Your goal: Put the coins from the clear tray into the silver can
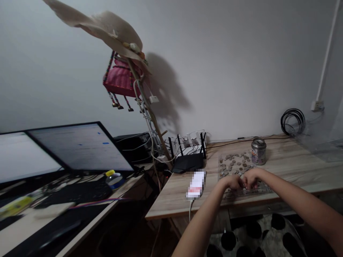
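Many coins (233, 162) lie spread over a clear plastic sheet or shallow tray (220, 157) on the wooden table. My left hand (235, 182) is low over the near part of the coins, its fingers curled. Close against it, my right hand (251, 178) bends down with the fingertips pressed together among the coins. Whatever either hand pinches is too small and too hidden to make out. Just behind the coins stands a round metal tin (258, 151) with printed sides, upright, a dark slot in its top.
Left of the coins lies a phone (196, 184) on a white cable. A black router (188, 162) with antennas stands behind it. Farther left are monitors (80, 148) and a small yellow-capped container (114, 179). A coiled black cable (293, 121) rests at the back right.
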Demonstrator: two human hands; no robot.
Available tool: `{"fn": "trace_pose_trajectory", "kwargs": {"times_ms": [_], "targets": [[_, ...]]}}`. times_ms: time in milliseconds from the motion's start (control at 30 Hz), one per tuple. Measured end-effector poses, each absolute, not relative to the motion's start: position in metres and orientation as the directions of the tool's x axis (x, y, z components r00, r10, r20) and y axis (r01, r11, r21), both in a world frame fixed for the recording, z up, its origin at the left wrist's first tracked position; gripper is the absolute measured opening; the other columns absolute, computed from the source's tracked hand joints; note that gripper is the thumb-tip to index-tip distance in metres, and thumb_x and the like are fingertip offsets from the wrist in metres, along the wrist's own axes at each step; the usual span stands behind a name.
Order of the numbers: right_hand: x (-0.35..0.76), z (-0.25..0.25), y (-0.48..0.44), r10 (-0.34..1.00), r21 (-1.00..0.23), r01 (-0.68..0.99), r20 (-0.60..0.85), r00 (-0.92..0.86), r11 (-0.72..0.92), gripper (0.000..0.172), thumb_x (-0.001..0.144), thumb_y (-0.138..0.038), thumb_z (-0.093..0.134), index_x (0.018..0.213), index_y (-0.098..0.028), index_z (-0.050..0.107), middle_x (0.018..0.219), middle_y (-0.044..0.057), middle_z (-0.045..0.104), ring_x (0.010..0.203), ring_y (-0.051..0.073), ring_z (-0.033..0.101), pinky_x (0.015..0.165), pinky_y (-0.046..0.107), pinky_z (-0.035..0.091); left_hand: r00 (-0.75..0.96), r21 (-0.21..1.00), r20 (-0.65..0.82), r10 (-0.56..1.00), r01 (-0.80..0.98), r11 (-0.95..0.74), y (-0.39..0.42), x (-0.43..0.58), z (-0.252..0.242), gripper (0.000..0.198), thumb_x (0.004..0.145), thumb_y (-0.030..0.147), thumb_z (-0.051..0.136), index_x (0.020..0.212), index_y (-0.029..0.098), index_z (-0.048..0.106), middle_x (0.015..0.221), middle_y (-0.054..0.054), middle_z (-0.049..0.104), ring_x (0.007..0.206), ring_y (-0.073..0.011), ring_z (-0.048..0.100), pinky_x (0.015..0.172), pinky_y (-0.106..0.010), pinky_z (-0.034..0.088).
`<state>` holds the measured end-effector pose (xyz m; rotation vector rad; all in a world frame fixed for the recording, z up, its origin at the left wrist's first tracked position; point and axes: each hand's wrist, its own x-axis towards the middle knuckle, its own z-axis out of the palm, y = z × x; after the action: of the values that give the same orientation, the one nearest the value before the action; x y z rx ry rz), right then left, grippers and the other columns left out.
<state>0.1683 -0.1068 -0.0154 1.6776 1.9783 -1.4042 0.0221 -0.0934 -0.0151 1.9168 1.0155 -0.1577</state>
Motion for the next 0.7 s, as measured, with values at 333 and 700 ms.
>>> {"fn": "trace_pose_trajectory", "kwargs": {"times_ms": [333, 700], "targets": [[0.177, 0.016, -0.084, 0.953, -0.815, 0.577, -0.213, -0.214, -0.052, 0.017, 0.076, -0.027, 0.049, 0.067, -0.015, 0.055, 0.047, -0.005, 0.053, 0.049, 0.006, 0.054, 0.055, 0.017, 0.046, 0.475, 0.851, -0.432, 0.766, -0.066, 0.521, -0.060, 0.022, -0.026, 0.005, 0.070, 0.011, 0.051, 0.069, 0.015, 0.048, 0.052, 0.005, 0.043, 0.046, -0.0039, 0.045, 0.050, -0.013, 0.044], [0.142, 0.035, -0.031, 0.976, -0.732, 0.650, 0.103, -0.191, 0.204, 0.022, 0.070, -0.024, 0.048, 0.056, -0.012, 0.059, 0.042, -0.004, 0.048, 0.043, 0.008, 0.044, 0.044, 0.018, 0.030, 0.564, 0.688, -0.500, 0.657, -0.201, 0.697, -0.018, 0.035, -0.001, 0.031, 0.080, 0.029, 0.037, 0.054, 0.014, 0.042, 0.042, 0.000, 0.042, 0.032, -0.0039, 0.037, 0.030, -0.011, 0.026]]}}
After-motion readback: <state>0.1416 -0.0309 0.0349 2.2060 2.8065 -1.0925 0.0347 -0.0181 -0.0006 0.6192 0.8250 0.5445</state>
